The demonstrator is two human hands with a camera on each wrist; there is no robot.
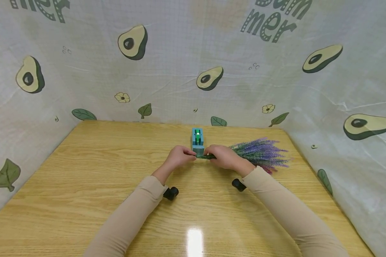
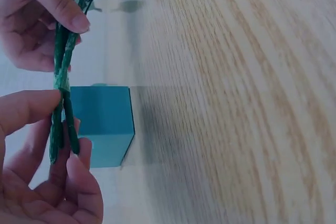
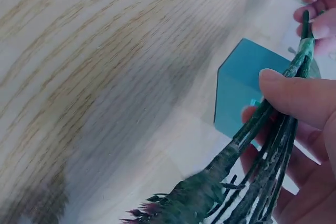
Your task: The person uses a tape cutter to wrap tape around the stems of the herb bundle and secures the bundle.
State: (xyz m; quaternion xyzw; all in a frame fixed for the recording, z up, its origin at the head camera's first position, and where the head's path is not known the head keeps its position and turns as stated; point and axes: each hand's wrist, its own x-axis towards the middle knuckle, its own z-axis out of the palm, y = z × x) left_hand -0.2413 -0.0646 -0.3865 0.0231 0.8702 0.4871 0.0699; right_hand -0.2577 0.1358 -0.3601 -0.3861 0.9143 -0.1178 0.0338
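Observation:
A bunch of artificial lavender (image 1: 258, 153) lies sideways above the table, its purple heads to the right and green stems to the left. My right hand (image 1: 224, 157) grips the stems between thumb and fingers, as the right wrist view confirms. Near the stem ends, my left hand (image 1: 180, 157) pinches the bunch with thumb and fingers. A band of light green tape (image 2: 62, 81) wraps the stems between both hands. Just beyond the stems stands a blue tape dispenser (image 1: 197, 148) with a green roll. Whether the tape still joins the dispenser, I cannot tell.
Under both arms is a wooden table (image 1: 115, 160). A printed cloth (image 1: 173, 71) with avocados and leaves hangs at the back and both sides. Black camera mounts (image 1: 171, 193) show at the wrists.

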